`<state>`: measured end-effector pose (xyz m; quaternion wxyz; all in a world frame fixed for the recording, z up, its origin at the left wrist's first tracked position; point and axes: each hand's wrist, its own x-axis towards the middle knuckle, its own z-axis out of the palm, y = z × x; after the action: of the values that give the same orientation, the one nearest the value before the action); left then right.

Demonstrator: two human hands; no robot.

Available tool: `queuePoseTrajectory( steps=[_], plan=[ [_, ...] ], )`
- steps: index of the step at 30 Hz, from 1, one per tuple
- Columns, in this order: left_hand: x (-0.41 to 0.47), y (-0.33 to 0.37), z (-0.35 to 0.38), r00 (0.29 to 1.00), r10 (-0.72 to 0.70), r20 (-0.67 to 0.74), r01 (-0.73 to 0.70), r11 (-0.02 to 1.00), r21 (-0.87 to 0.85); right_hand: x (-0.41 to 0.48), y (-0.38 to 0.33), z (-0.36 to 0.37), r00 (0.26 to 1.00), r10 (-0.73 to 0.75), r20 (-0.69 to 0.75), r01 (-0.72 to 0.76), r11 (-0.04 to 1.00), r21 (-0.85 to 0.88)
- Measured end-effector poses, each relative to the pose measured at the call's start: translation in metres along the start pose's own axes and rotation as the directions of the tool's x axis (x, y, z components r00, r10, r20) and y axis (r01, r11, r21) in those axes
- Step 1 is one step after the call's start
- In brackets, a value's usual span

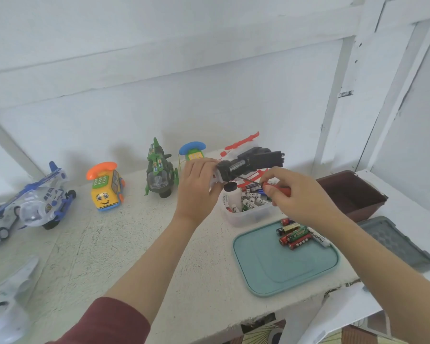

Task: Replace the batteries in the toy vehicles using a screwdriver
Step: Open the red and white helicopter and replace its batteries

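My left hand [196,187] grips a toy vehicle [251,162] with a black underside and red rotor parts, held upturned above the table. My right hand [298,194] holds a red-handled screwdriver [276,188], its thin shaft slanting up-left to the toy's underside. Below them stands a clear tub of batteries [248,207]. Several loose batteries [296,234] lie on a teal lid [283,264].
Along the wall stand a blue-white toy plane [32,202], a yellow phone car [106,188], a green helicopter [159,172] and a blue-handset phone toy [193,150]. A brown bin [353,194] and grey lid [397,244] sit at right. The table edge runs below the teal lid.
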<state>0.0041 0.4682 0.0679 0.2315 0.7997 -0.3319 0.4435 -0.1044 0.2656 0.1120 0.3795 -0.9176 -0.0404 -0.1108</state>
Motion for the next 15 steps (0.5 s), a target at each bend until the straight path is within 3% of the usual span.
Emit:
queuePoseTrajectory(
  steps=[6,11,15],
  plan=[
    [-0.004,0.002,0.0,0.997,-0.078,-0.014,0.078,0.997,0.012,-0.009,-0.016,0.025,0.999,0.012,-0.035,-0.009,0.996,0.09],
    [0.002,0.008,0.006,0.989,-0.124,-0.079,0.128,0.991,0.046,-0.023,-0.035,0.055,0.985,-0.042,-0.165,0.059,0.993,0.098],
    [0.002,0.005,0.009,0.992,-0.112,-0.062,0.117,0.99,0.081,-0.023,-0.031,0.062,0.974,0.056,-0.221,-0.023,0.989,0.149]
  ],
)
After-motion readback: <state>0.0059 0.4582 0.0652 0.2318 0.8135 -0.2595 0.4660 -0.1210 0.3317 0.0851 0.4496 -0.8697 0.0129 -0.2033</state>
